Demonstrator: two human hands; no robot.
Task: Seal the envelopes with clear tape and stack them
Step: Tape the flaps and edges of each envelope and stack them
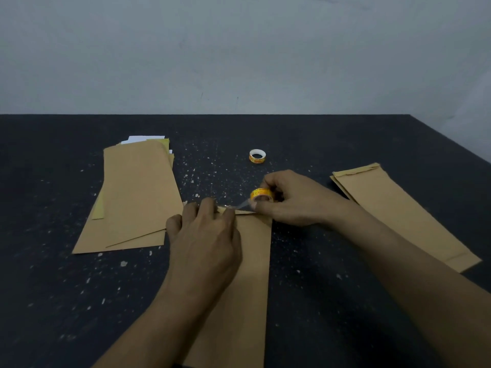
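A long brown envelope (252,261) lies lengthwise in front of me on the dark table (318,144). My left hand (204,240) presses flat on its folded top flap, fingers on the tape's end. My right hand (289,200) grips a small yellow tape roll (261,195) just past the flap's right end. A strip of clear tape (239,206) stretches from the roll to my left fingers along the flap. A pile of brown envelopes (135,197) with white paper at its top lies to the left. Two stacked envelopes (398,213) lie to the right.
A second tape roll (257,156), white inside with a yellow band, sits farther back at mid table. The tabletop is speckled with white flecks. A grey wall (239,54) rises behind the table's far edge, and the right edge runs diagonally past the right stack.
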